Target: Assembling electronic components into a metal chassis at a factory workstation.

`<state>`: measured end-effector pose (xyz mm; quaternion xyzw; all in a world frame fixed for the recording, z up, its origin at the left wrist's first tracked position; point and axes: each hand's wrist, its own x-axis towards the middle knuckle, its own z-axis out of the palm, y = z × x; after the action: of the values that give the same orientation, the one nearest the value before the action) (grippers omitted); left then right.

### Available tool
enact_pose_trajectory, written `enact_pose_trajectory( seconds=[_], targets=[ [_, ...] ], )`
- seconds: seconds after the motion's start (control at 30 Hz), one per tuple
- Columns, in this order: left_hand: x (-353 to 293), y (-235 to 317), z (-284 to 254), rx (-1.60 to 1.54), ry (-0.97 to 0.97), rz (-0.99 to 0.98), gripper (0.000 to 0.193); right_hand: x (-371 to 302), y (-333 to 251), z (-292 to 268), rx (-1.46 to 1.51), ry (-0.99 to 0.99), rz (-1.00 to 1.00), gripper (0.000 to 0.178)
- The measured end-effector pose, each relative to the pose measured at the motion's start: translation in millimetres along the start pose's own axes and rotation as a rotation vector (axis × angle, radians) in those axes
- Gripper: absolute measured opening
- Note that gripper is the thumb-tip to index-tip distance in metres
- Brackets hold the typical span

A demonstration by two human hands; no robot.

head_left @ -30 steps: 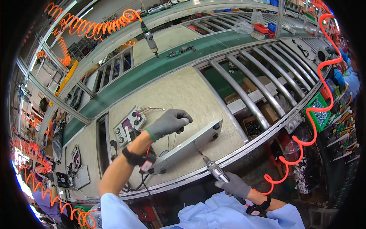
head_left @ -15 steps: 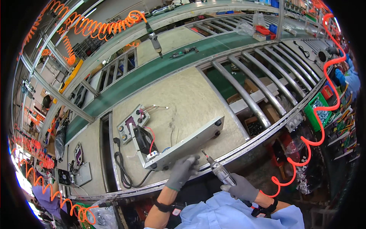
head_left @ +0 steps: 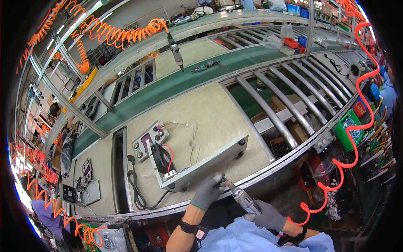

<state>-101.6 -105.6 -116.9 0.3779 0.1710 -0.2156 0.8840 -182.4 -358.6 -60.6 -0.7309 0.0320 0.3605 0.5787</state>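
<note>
My right hand (head_left: 268, 216), in a grey glove, grips a silver air screwdriver (head_left: 244, 200), its bit pointing up and left. At the bit's tip are the pinched fingers of my gloved left hand (head_left: 208, 191); what they hold, if anything, is too small to make out. Just beyond the left hand, a grey metal casing (head_left: 205, 166) stands on its edge on the pale work board (head_left: 201, 113). A black fan (head_left: 162, 158) sits at the casing's left end, with a red wire. A small panel with knobs and wires (head_left: 149, 140) lies behind the fan.
A black power cord (head_left: 135, 185) curls left of the casing. Metal rollers (head_left: 273, 119) continue the line to the right. An orange coiled hose (head_left: 329, 189) hangs at right, near a green bin of small parts (head_left: 349, 133). Another screwdriver (head_left: 175, 53) hangs over the far green belt (head_left: 138, 98).
My left hand has moved right from the casing's edge to the screwdriver's tip, and its fingers have closed there. The right hand still grips the screwdriver. The whole view has shifted slightly.
</note>
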Motion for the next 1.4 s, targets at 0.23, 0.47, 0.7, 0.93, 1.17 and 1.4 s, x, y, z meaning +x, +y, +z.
enact_pose_trajectory(
  seconds=[0.23,0.47,0.7,0.93,1.17,1.4],
  targets=[
    [1,10,-2,0.283,-0.222,0.041,0.023,-4,0,-7,-0.019,-0.021,0.061,0.055],
    [5,13,-4,0.184,-0.092,-0.072,0.027,0,14,-11,-0.104,0.030,-0.079,0.055],
    [9,8,-4,0.116,-0.168,-0.043,0.031,3,12,-25,0.097,-0.117,0.077,0.053],
    [14,-8,-2,0.161,0.009,0.057,0.029,11,9,-15,0.003,-0.020,0.001,0.050],
    [21,-7,-10,-0.007,-0.113,0.036,0.030,17,10,-25,0.146,-0.151,0.082,0.048],
    [19,-20,-3,-0.057,0.023,0.119,0.024,22,18,-16,0.132,-0.088,0.073,0.049]
  ],
)
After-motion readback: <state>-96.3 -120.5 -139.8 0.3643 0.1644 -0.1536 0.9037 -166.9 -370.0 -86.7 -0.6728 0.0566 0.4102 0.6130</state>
